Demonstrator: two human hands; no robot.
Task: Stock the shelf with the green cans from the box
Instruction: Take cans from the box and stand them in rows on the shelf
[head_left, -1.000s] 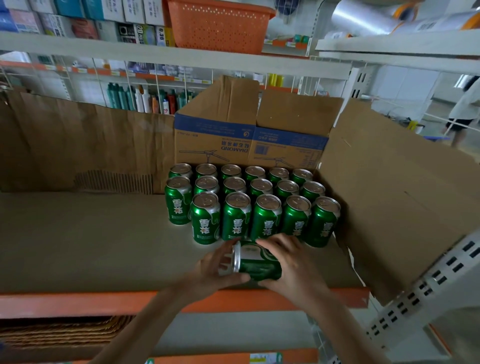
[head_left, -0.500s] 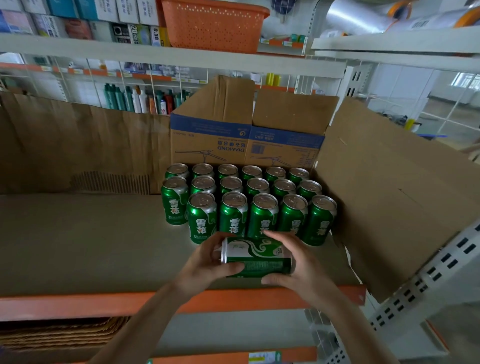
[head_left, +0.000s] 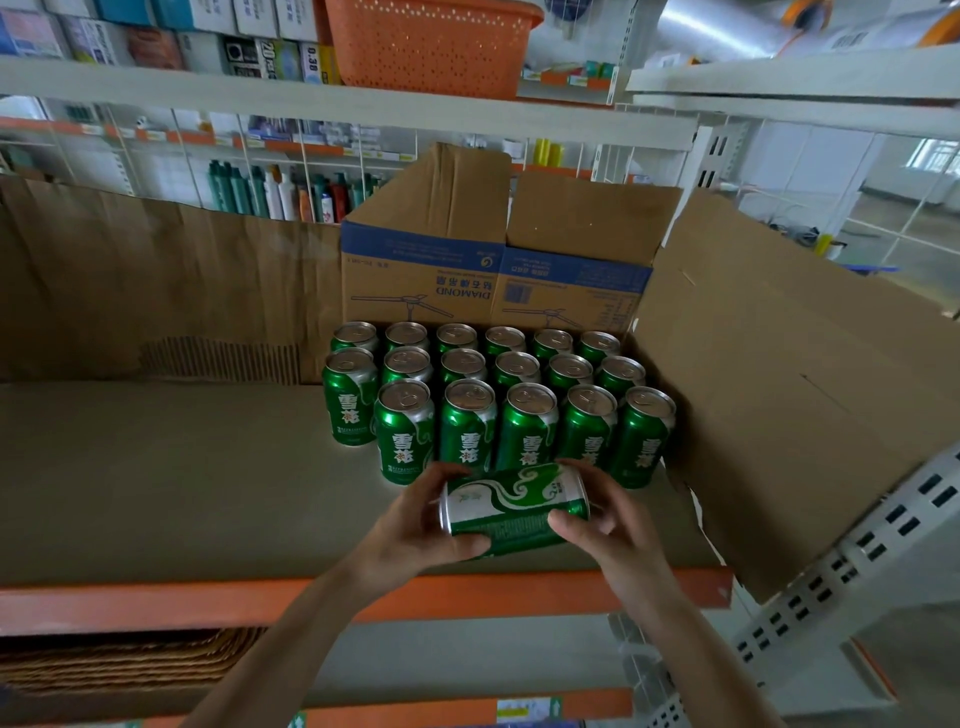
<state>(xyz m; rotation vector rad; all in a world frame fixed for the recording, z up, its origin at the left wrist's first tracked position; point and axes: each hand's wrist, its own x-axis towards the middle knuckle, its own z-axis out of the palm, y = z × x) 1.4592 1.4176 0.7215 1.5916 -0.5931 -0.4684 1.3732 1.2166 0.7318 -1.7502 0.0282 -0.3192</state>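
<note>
One green can (head_left: 511, 506) lies on its side between both hands, just above the shelf's front part, its silver end pointing left. My left hand (head_left: 415, 525) grips that silver end, thumb under the can. My right hand (head_left: 605, 525) grips the other end. Behind it, several green cans (head_left: 496, 395) stand upright in three rows on the cardboard-lined shelf (head_left: 156, 478). An open brown and blue cardboard box (head_left: 493, 260) stands behind the rows.
A big loose cardboard sheet (head_left: 779, 374) leans at the right of the cans. Brown cardboard (head_left: 130, 275) lines the shelf's back. The shelf has an orange front edge (head_left: 156, 605). An orange basket (head_left: 431, 41) sits on the shelf above. A white perforated upright (head_left: 841, 571) slants at lower right.
The can has turned in my hands: its side with the white swirl now faces up, and its length now lies fully across, silver end left. Both hands stayed on it.
</note>
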